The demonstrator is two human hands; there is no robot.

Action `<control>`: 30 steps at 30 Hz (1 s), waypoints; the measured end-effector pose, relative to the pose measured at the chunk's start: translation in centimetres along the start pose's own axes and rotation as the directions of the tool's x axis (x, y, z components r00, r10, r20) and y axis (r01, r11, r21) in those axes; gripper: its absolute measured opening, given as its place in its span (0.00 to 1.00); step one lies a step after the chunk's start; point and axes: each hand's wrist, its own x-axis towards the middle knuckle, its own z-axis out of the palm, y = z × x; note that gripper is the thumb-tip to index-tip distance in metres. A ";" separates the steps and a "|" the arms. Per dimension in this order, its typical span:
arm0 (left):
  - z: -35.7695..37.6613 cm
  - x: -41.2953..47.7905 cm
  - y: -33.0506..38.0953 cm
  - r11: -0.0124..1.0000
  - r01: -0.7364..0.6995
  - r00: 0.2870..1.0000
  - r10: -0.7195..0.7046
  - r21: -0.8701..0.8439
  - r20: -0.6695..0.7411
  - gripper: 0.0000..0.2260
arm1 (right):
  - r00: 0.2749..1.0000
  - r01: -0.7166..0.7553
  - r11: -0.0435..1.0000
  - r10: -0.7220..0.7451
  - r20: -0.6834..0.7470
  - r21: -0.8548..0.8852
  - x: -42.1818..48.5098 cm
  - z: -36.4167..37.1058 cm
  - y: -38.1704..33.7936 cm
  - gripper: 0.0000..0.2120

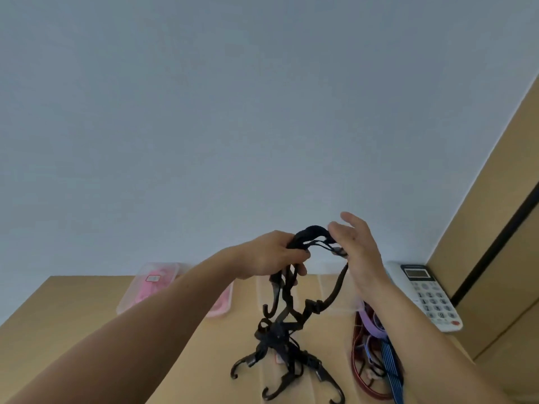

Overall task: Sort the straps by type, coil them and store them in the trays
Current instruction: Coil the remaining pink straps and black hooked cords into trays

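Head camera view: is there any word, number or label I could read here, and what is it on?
No text here is readable.
Desk phone: print above its screen and key digits, too blurred to read.
Label on the pink tray: too small and blurred.
Small tag under the black hook straps: too blurred.

black straps (277, 335): I read matt woven cloth
hooks (248, 361): glossy, smooth black
trays (125, 304): translucent plastic
table (87, 290): matt

left hand (272, 255) grips black straps (278, 330) | right hand (360, 252) flat, perhaps touching them
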 end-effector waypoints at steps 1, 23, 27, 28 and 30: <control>-0.1 0.1 0.7 0.997 -0.012 1.000 0.013 0.070 -0.007 0.12 | 0.998 0.009 1.000 -0.009 0.067 0.005 0.1 -0.3 -0.3 0.34; -2.3 0.1 1.7 0.941 -0.132 0.991 0.125 -0.310 -0.045 0.10 | 0.947 0.076 0.983 -0.018 0.321 -0.167 1.1 -2.1 -1.0 0.12; -1.8 0.2 2.7 0.916 -0.186 0.982 0.168 -0.356 -0.081 0.09 | 0.956 0.117 0.987 -0.142 0.257 0.110 0.5 0.2 -2.3 0.07; -1.8 0.2 2.9 0.891 -0.195 0.981 0.177 -0.411 -0.082 0.10 | 0.966 0.110 0.987 -0.134 0.221 0.116 0.5 0.5 -2.4 0.07; -2.0 0.1 2.8 0.844 -0.195 0.979 0.201 -0.499 -0.042 0.17 | 0.983 0.098 0.989 -0.113 0.142 0.107 0.7 0.9 -2.4 0.12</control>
